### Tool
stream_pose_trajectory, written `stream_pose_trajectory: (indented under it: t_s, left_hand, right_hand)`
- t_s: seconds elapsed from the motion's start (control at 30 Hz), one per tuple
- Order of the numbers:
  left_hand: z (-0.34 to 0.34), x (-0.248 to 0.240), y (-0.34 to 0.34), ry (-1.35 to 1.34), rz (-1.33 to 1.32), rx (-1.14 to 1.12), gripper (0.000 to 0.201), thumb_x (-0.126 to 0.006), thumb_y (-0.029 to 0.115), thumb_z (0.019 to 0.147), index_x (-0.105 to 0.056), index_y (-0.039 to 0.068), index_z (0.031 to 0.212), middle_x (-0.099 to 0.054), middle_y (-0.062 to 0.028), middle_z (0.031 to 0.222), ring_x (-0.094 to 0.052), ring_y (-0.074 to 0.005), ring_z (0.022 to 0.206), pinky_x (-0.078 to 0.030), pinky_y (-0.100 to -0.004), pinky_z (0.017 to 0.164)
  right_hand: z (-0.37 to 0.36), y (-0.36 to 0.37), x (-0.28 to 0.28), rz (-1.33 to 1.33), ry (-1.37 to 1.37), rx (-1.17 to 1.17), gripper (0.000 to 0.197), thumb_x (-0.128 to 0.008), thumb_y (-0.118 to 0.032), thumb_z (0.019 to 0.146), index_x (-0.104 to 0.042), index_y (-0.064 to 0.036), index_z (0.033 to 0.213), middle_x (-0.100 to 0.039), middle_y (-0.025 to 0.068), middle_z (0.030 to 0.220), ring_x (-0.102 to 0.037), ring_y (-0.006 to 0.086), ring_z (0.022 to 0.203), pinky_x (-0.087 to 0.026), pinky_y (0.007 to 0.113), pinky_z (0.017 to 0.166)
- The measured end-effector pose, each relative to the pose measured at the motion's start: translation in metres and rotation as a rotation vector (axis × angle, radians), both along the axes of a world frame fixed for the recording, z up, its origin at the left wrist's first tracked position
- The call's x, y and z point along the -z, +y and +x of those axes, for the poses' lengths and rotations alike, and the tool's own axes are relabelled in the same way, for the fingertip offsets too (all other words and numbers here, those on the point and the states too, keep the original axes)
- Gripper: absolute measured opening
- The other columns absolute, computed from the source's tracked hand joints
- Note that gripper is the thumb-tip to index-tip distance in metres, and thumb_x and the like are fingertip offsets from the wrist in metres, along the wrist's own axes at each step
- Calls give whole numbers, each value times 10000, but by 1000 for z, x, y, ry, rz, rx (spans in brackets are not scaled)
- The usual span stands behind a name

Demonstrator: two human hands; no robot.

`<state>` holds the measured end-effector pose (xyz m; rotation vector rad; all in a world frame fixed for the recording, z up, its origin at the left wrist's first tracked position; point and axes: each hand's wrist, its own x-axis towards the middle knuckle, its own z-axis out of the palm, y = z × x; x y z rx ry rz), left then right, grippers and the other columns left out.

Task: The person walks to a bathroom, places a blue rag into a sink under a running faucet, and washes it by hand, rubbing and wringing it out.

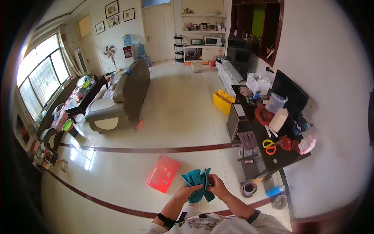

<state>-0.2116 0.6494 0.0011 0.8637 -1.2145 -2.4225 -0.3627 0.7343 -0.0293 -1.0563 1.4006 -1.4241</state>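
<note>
A teal cloth [196, 180], crumpled and partly folded, is held up in front of my body by both hands. My left hand [188, 192] grips its lower left side, with the thumb lying across the fabric. On the right side, my right hand [216, 185] pinches the cloth near its upper edge; some fingertips are hidden behind it. Below and to the left of the cloth, a flat red plastic folder or packet [163, 173] lies on the tiled floor, apart from both hands.
At the right stands a dark desk [269, 162] with yellow-and-red scissors [269, 147], a monitor [290, 93] and bags. A yellow bag [223, 102] sits beside it. Near the desk's foot are a tape roll [248, 188] and a blue item [275, 190]. A sofa [124, 97] is at the left.
</note>
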Motion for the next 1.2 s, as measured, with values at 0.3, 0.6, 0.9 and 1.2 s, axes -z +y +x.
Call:
stream_pose_trajectory:
  t_s: [0.3, 0.6, 0.9, 1.2]
  left_hand:
    - [-92, -10, -205, 135, 116, -61, 487, -640, -6, 693, -452, 52, 1138, -566, -49, 973, -566, -167, 860, -463, -297, 756]
    - [-185, -11, -354, 0, 70, 146, 513, -684, 105, 693, -451, 42, 1145, -556, -62, 1026, -540, -178, 930, -429, -314, 819]
    - [-293, -15, -545, 47, -5, 80, 436, -613, 35, 734, -449, 34, 1138, -555, -74, 1029, -554, -190, 917, -465, -333, 780]
    - [-379, -5, -723, 26, 99, -92, 402, -617, 51, 727, -476, 46, 1104, -571, -73, 981, -561, -198, 881, -466, -323, 748]
  right_hand:
    - [-89, -189, -25, 64, 32, 156, 219, -571, 70, 646, -483, -43, 811, -521, 27, 768, -513, 119, 711, -422, 240, 650]
    - [-190, -345, 0, 152, -285, 306, 153, -519, 58, 669, -497, -54, 771, -534, 40, 750, -543, 155, 688, -472, 282, 604]
    - [-301, -550, -18, 75, -328, 7, 166, -490, 58, 711, -481, -70, 816, -504, -9, 772, -501, 95, 707, -416, 213, 621]
    - [-400, -734, -19, 134, -401, -101, 145, -492, 23, 688, -487, -77, 793, -508, -9, 740, -507, 89, 712, -426, 215, 637]
